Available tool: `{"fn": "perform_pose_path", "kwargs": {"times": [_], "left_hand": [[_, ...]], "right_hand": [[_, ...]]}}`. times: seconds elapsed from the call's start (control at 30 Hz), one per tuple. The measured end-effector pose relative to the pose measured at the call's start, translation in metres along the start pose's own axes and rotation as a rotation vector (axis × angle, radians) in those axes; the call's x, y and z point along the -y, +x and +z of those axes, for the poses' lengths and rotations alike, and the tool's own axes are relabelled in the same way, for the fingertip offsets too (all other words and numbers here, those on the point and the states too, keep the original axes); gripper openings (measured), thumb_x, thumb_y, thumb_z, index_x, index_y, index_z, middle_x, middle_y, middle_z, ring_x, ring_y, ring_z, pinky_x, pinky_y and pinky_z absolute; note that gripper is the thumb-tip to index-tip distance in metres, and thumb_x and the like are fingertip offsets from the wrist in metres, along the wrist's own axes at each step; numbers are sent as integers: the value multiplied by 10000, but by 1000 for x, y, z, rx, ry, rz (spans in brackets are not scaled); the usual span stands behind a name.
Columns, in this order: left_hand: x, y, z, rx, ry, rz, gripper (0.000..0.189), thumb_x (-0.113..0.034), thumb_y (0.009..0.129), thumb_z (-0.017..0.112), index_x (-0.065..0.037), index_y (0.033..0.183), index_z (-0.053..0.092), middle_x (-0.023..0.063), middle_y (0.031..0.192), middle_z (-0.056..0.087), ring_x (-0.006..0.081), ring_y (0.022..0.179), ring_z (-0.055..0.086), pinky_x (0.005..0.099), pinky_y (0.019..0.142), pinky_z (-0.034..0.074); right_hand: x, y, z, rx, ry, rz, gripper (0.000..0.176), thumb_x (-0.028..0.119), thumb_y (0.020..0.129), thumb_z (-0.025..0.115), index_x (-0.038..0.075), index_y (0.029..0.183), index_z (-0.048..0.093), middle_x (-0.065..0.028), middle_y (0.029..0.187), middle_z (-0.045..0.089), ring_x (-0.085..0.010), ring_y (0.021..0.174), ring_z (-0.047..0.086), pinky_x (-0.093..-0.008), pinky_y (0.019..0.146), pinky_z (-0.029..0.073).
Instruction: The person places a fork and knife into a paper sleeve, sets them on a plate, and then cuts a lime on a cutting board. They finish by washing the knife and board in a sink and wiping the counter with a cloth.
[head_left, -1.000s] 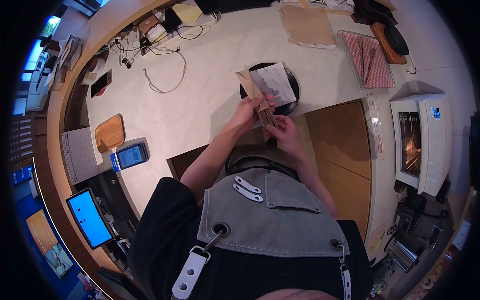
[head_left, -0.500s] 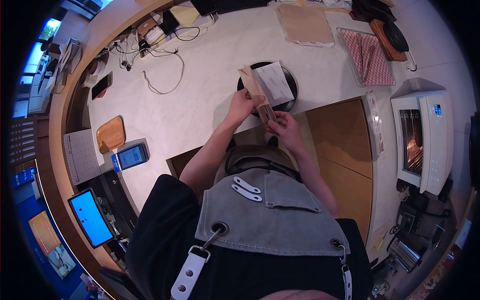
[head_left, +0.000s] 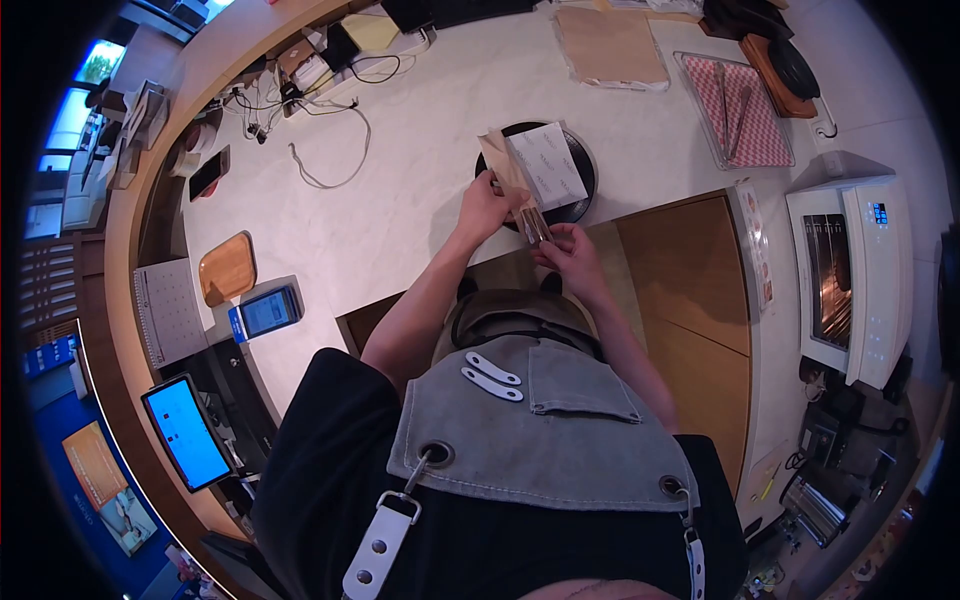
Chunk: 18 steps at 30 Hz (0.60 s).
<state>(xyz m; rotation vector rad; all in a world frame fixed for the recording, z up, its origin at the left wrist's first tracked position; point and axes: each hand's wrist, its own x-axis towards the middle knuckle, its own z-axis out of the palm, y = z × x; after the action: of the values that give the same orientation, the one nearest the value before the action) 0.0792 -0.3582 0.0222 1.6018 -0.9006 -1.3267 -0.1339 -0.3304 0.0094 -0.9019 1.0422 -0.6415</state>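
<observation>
A narrow brown paper sleeve [head_left: 503, 163] with dark, shiny items [head_left: 534, 226] at its lower end lies slantwise between my hands. My left hand [head_left: 487, 207] grips the sleeve around its middle. The fingers of my right hand [head_left: 572, 257] are closed on the lower end, by the dark items. Beneath and beyond them is a round black tray [head_left: 587, 165] on the pale counter, bearing a white printed paper [head_left: 549, 165] to the right of the sleeve.
Tongs [head_left: 738, 118] lie on a checked-lined tray [head_left: 699, 90] at the upper right. Brown paper [head_left: 612, 48] is at the back. At the left are a wooden tray [head_left: 228, 269], a card terminal [head_left: 268, 311] and cables [head_left: 330, 184]. A lit oven [head_left: 850, 280] stands right.
The view has shifted slightly. Both hands keep nearly the same hold on the sleeve, with little visible movement.
</observation>
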Motion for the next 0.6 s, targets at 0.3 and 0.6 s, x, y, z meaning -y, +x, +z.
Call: {"fn": "perform_pose_path", "kwargs": {"times": [0.3, 0.6], "left_hand": [[-13, -3, -10, 31, 59, -20, 386, -186, 864, 769, 126, 1070, 671, 153, 872, 738, 160, 674, 722, 264, 599, 582], [-19, -13, -41, -60, 583, 102, 341, -304, 900, 700, -77, 1152, 732, 113, 808, 736, 235, 683, 715, 361, 656, 561]], "right_hand": [[-2, 1, -1, 6, 12, -22, 343, 67, 976, 636, -40, 1254, 466, -197, 1058, 684, -215, 933, 716, -320, 815, 610], [33, -18, 4, -105, -338, 20, 303, 165, 988, 648, 27, 1236, 540, -159, 1051, 690, -184, 872, 708, -310, 739, 585]]}}
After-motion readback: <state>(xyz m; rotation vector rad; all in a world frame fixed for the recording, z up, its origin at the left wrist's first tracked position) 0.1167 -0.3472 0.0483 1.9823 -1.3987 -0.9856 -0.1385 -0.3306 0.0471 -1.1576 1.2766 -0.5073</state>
